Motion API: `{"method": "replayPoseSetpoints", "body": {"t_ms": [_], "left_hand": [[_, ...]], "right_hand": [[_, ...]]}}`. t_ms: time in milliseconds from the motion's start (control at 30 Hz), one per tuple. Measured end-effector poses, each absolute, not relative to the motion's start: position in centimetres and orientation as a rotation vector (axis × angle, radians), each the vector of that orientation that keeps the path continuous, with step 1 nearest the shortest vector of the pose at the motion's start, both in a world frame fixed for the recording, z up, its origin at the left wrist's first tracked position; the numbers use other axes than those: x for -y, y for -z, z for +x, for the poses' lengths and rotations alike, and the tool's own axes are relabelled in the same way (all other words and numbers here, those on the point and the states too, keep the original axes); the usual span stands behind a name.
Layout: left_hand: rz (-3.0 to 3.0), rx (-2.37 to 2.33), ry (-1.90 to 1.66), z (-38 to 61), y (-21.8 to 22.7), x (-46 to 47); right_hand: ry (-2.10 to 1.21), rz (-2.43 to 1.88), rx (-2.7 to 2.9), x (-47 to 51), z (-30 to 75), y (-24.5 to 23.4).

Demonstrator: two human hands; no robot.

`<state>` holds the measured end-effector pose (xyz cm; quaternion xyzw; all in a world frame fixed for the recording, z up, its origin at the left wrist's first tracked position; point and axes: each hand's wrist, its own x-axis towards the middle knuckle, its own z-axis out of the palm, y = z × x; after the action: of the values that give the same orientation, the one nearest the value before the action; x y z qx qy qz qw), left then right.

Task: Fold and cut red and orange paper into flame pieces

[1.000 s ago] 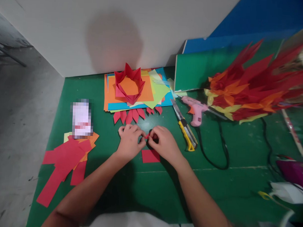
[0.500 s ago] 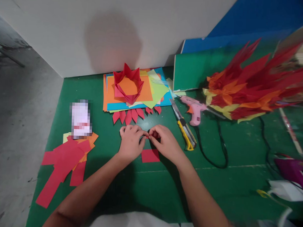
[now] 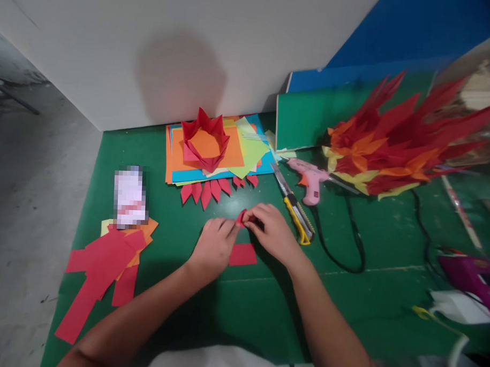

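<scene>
My left hand [image 3: 214,245] and my right hand [image 3: 270,231] meet over the green table [image 3: 232,306], both pinching a small folded red paper piece [image 3: 241,216] between their fingertips. A flat red paper rectangle [image 3: 242,254] lies just below the hands. Several finished red pointed petals [image 3: 212,189] lie in a row beyond them. Behind those, a red folded paper crown [image 3: 204,138] sits on a stack of coloured paper sheets [image 3: 246,151].
Red and orange paper strips [image 3: 105,264] lie at the left beside a blurred white packet [image 3: 130,196]. A yellow utility knife [image 3: 294,209] and a pink glue gun [image 3: 309,177] with its black cord [image 3: 347,246] lie right of my hands. A large red-orange paper flower [image 3: 399,140] fills the right.
My left hand has slid slightly down and back, and the red piece now shows more clearly between the fingertips. The view has shifted a little.
</scene>
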<state>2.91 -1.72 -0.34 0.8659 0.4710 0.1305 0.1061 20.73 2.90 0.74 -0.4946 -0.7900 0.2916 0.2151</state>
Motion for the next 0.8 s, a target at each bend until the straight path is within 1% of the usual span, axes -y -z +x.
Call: {"method": "replayPoseSetpoints", "body": {"t_ms": [200,400,533,800], "left_hand": [[2.683,-1.237,-0.304,2.7,-0.3,1.6],[2.765,-1.083,-0.3,1.3,0.1,0.9],[2.782,-1.068,-0.215,0.6,0.4,1.1],[2.828,-1.098,-0.055,0.4,-0.4,1.0]], "right_hand": [[-0.737,-1.331,2.218,-3.5,21.2,-0.6],[-0.81,-1.316,2.205,-4.0,21.2,-0.3],[-0.815,-1.276,2.15,-4.1,21.4,0.1],[-0.697,-1.182,2.14,-3.7,21.7,0.8]]}}
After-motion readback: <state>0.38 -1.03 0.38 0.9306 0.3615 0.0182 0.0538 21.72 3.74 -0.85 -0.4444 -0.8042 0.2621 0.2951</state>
